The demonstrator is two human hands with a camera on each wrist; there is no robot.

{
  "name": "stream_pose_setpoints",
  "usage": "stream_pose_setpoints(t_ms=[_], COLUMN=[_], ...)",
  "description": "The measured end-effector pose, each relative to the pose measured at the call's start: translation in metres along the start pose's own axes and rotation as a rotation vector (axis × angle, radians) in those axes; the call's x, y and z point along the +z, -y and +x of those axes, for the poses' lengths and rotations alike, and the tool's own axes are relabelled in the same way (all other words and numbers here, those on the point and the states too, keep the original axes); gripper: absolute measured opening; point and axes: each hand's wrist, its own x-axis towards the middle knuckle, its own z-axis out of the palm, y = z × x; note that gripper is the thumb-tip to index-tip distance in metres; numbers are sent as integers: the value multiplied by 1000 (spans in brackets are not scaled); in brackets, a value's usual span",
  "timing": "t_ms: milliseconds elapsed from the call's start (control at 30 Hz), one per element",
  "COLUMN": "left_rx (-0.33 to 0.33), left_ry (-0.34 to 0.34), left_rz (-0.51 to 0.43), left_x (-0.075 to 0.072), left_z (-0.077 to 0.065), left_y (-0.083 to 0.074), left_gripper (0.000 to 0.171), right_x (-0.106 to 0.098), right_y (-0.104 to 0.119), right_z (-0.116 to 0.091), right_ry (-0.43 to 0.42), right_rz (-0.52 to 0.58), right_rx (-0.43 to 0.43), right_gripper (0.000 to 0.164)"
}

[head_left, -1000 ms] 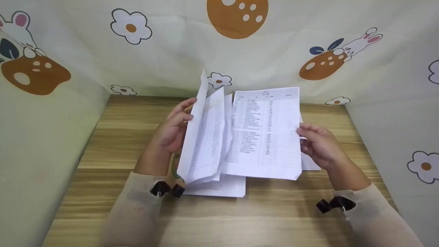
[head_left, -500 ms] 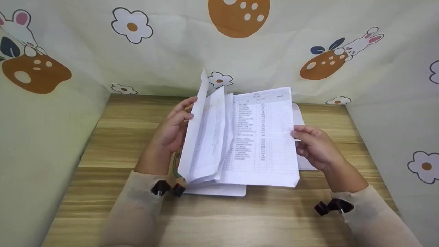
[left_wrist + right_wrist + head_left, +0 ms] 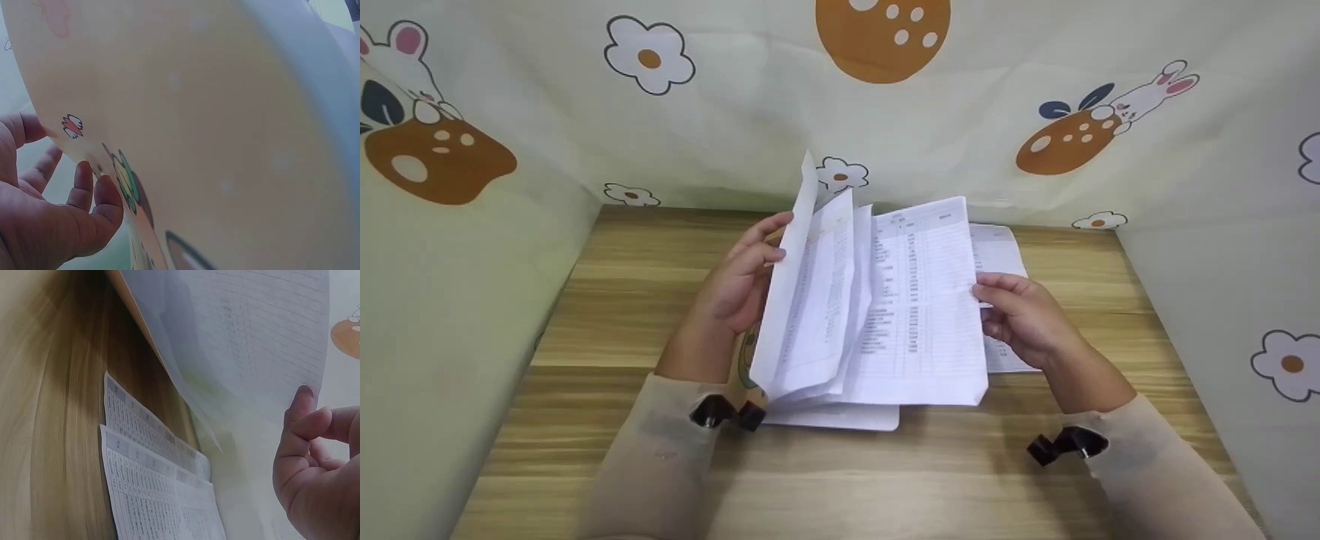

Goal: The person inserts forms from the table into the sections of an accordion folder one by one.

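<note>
My left hand (image 3: pixel 739 289) grips the raised white cover (image 3: pixel 781 307) of a booklet-like folder by its left edge. In the left wrist view, the outer face of that cover (image 3: pixel 225 112) carries cartoon prints. Several loose inner pages (image 3: pixel 817 300) stand half upright inside, and the folder's back part (image 3: pixel 874 418) shows below them. My right hand (image 3: pixel 1024 319) pinches the right edge of a printed table sheet (image 3: pixel 934 315) between thumb and fingers. The sheet's left side is hidden behind the inner pages. From the right wrist, the sheet (image 3: pixel 264 332) appears raised off the table.
Two more printed sheets lie on the wooden table (image 3: pixel 607 300) behind my right hand, an upper sheet (image 3: pixel 997 247) and a lower sheet (image 3: pixel 1009 358). A patterned cloth (image 3: pixel 735 112) walls the table at the back and both sides.
My right hand has moved left with the sheet, bringing it closer to the folder's inner pages and uncovering more of the sheets behind. The left hand and cover have barely moved.
</note>
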Motion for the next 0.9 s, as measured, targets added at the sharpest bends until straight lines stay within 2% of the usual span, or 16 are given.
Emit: stream_pose_setpoints(t_ms=[367, 533, 900], left_rx=[13, 16, 9], left_ry=[-17, -20, 9], left_rz=[13, 24, -2], left_x=[-1, -1, -1], left_z=[1, 1, 0], left_y=[1, 1, 0], left_gripper=[52, 52, 52], right_x=[25, 37, 63], right_y=[-11, -14, -23], right_z=[14, 22, 39], right_ry=[43, 27, 25], right_rz=[-23, -52, -110], right_rx=[-3, -12, -28], right_gripper=[12, 10, 24])
